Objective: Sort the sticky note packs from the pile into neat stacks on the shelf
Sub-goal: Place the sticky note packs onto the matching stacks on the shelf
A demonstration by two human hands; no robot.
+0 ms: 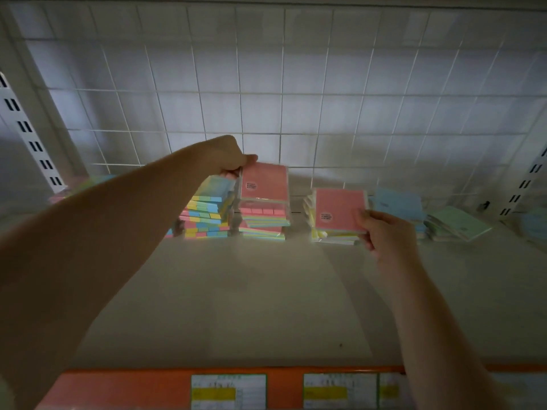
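Shelf (266, 306), white, w/ wire grid back (296, 99).
L hand (228, 156), centre frame: fingers curled, pinching pink sticky note pack (265, 180) at its top-left corner, pack tilted atop centre stack (263, 220).
R hand (384, 232), centre-right: grips second pink pack (339, 210) by lower-right corner, over yellowish stack (328, 236).
Multicolour tab-note stack (207, 211) just left of centre stack.
Loose blue (396, 204) & green packs (458, 223) at right.
Orange price rail (148, 389), bottom edge.

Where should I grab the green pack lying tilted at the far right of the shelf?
Pinch the green pack by its raised front-right edge, coming from the front. It leans on the packs to its left, so that edge looks free, and the wire grid blocks the back.
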